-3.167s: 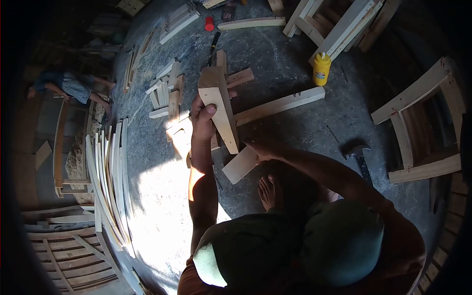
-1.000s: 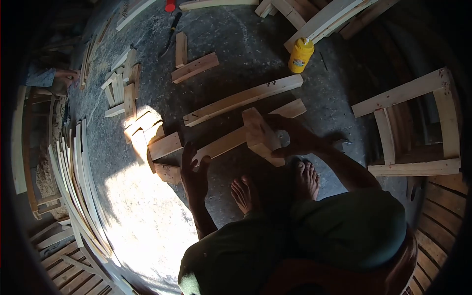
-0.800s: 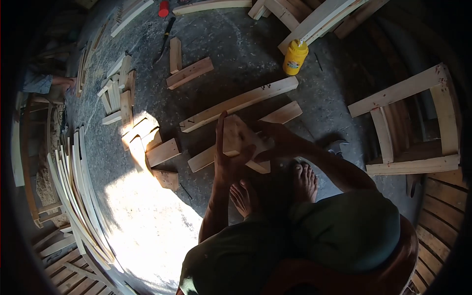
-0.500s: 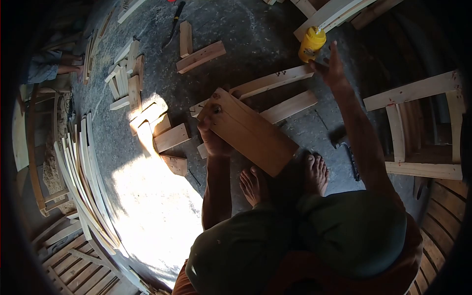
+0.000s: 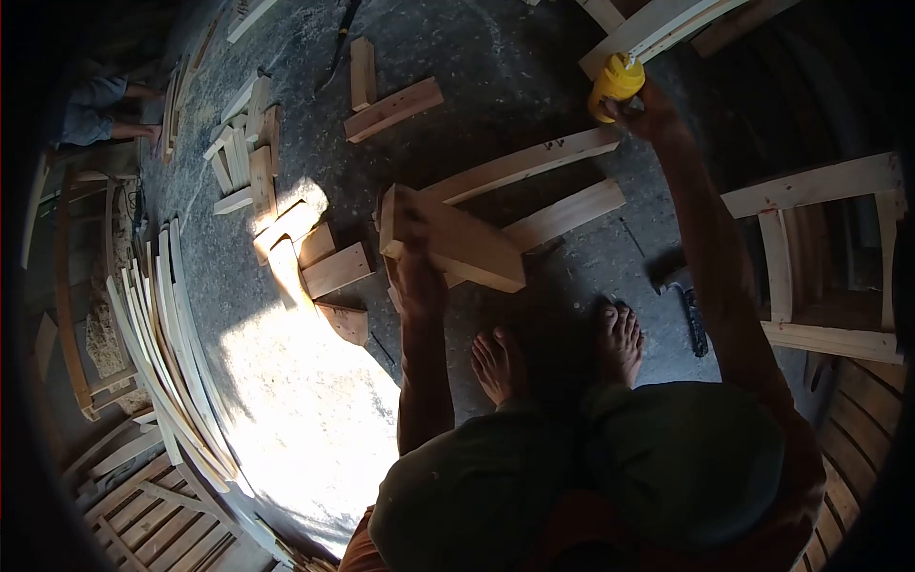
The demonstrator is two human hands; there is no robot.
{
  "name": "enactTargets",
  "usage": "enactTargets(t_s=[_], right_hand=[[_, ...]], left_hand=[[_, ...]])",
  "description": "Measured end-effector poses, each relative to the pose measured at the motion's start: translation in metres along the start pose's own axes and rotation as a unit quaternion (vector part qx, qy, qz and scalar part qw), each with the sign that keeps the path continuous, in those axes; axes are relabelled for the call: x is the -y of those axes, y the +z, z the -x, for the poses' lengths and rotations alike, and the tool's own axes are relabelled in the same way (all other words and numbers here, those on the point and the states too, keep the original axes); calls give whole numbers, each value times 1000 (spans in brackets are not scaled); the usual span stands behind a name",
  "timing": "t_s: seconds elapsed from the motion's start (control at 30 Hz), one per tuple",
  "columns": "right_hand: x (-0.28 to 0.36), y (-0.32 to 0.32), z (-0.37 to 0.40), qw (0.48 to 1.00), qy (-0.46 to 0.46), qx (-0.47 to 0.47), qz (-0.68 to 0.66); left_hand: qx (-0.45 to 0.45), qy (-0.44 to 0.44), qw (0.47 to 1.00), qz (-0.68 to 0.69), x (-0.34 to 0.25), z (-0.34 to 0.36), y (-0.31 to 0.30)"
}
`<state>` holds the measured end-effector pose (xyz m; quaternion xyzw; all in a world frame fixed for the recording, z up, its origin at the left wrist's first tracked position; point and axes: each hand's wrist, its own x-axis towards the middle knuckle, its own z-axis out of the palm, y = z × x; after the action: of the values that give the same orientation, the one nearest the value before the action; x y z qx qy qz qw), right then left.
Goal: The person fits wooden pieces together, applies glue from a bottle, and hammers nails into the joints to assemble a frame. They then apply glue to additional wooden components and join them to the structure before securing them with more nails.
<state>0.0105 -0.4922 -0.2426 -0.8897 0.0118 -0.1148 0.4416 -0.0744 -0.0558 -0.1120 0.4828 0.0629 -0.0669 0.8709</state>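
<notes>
My left hand (image 5: 419,281) grips a short, wide wooden board (image 5: 462,234) at its left end, tilted above the floor. At the upper right, the fingers of my right hand (image 5: 656,116) are closed round the lower part of a yellow squeeze bottle (image 5: 616,86) with a pale nozzle. Two long wooden pieces, an upper rail (image 5: 524,164) and a lower rail (image 5: 567,215), lie under and beyond the board, which partly hides them. Behind the bottle is a pale timber piece (image 5: 658,33).
A hammer (image 5: 694,319) lies right of my feet. Wooden frames (image 5: 791,200) stand at the right. Wood blocks (image 5: 338,270) and thin curved strips (image 5: 172,353) lie at the left. Another person's legs (image 5: 124,119) show at the upper left, near a dark tool (image 5: 341,43).
My right hand has reached up to the yellow bottle and closed on it. My left hand has tipped the board, so its edge shows and its face looks shorter.
</notes>
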Motion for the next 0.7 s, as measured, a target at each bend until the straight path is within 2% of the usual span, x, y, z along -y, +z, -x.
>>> enactTargets(t_s=[0.03,0.07,0.1,0.13,0.17,0.23,0.27,0.3,0.33,0.37,0.4,0.53,0.6,0.63,0.7], right_hand=[[6,-2,-1,1000,-3,1,1],[17,-6,-2,930,161,-26,-329],[25,-7,-5,730,304,-46,-611],[14,-5,-4,730,305,-40,-610],[3,-3,1,751,278,-41,-598],[41,-10,5,678,329,-99,-650],[47,-14,9,679,333,-92,-647],[47,-19,14,667,302,-72,-677],[47,-24,17,652,271,-50,-707],[48,-31,19,622,279,-47,-730],[38,-38,22,615,232,24,-753],[73,-56,39,650,227,-31,-725],[84,-64,47,597,218,7,-772],[90,-65,53,599,218,10,-770],[106,-63,63,546,142,92,-820]], left_hand=[[40,112,959,-257,-17,11,24],[59,161,909,-380,-20,18,37],[66,216,842,-491,-22,26,50],[90,251,775,-573,-19,33,56],[99,264,738,-613,-11,38,59],[131,304,660,-674,16,46,56],[153,325,620,-697,32,51,53],[145,318,625,-698,42,59,52],[173,316,595,-718,50,68,52],[200,313,565,-737,59,75,52],[190,306,569,-739,68,81,51],[210,310,577,-726,98,91,49],[208,308,585,-721,100,91,49],[220,297,586,-721,97,90,49],[232,293,586,-719,90,84,50]])
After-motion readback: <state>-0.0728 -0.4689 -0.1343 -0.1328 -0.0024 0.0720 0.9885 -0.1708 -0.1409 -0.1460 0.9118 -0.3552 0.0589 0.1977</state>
